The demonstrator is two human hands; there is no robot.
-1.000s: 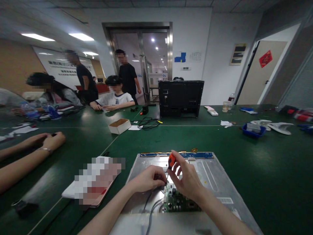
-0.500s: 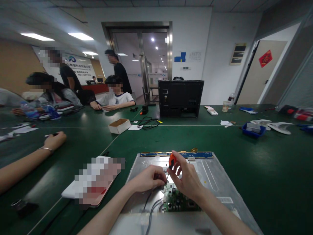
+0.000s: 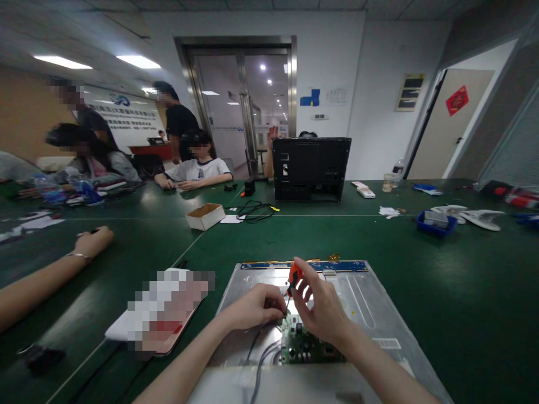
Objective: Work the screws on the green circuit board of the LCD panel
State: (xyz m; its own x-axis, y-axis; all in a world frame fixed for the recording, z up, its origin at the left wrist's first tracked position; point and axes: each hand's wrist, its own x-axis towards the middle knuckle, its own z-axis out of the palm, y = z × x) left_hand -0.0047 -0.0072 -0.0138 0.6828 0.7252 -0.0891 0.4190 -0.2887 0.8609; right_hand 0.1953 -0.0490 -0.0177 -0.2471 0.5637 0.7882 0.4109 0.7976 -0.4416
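At the lower centre of the frame, the right hand (image 3: 322,303) pinches the orange-and-black handle of a screwdriver (image 3: 294,276) between thumb and fingers, its shaft slanting down to the upper left corner of a green circuit board (image 3: 305,343). The left hand (image 3: 257,307) has its thumb and fingers drawn together beside the screwdriver's tip; what they pinch is too small to tell. The board lies on a silvery metal panel (image 3: 357,297), with grey cables (image 3: 261,365) at its left.
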